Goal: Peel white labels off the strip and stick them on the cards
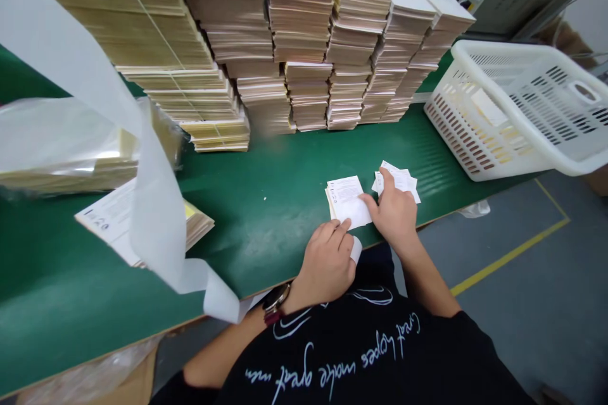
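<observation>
My left hand [327, 259] rests at the near edge of the green table [266, 202], fingers curled, with fingertips pressing the bottom edge of a small white printed leaflet [349, 199]; a white cot covers its thumb. My right hand [394, 209] lies to the right of that leaflet. Its thumb touches the leaflet's right edge and its forefinger stretches onto a small fanned pile of white slips [401, 178].
Tall stacks of bundled leaflets [294, 38] fill the back of the table. A white plastic basket [522, 107] stands at the right end. A wide white paper strip [142, 202] hangs across the left, over flat booklets [109, 218] and plastic-wrapped packs [61, 145].
</observation>
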### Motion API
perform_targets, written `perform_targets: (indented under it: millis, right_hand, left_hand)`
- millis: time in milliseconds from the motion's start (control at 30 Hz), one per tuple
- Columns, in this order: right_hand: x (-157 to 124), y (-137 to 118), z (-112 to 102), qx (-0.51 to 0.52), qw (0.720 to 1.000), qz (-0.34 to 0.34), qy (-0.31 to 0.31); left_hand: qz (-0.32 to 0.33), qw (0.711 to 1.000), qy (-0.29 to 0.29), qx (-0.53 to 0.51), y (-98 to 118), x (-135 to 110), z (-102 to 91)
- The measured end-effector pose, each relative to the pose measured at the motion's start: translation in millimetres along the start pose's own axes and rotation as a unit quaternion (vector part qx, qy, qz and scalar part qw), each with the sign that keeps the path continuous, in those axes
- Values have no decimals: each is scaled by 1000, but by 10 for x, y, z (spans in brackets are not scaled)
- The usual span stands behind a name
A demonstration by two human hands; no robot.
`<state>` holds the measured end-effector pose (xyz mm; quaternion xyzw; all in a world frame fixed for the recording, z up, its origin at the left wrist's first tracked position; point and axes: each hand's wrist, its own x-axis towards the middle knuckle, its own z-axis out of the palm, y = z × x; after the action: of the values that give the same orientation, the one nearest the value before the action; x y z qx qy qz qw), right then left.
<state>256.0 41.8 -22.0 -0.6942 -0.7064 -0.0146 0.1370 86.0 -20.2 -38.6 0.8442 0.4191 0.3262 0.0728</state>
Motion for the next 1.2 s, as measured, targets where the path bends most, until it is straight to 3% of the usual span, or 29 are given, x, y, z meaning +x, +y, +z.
perform_targets:
  millis: [133,333,400,500,600,833,1033,1133,1200]
  right_hand:
    - [13,-3,-9,67,998,-17,-10]
    - [0,-7,44,250,966,32,-56]
    - [-12,-17,49,227,973,7,-29]
    - [-37,-46,39,101,994,-33,26]
    - [-29,33,12,42,997,-32,64]
    - [49,783,-42,47,990,88,105]
    - [-93,940,65,38,999,8,34]
    - [-116,827,-1,84,986,57,130]
    - [-179,640,-115,212,957,72,183]
  left_hand:
    - [0,1000,-20,-3,-2,0,-1]
    - [3,999,-41,-17,-3,8,-12]
    - [0,999,-44,-22,-3,8,-13]
    - [0,999,-40,-18,-1,12,-11]
    - [5,999,-37,-9,2,24,-16]
    - [12,999,-29,-9,-9,27,-13]
    - [-17,995,36,-88,-51,8,-27]
    - [-39,980,97,-169,-63,14,-36]
    - [-70,967,134,-207,-46,24,-52]
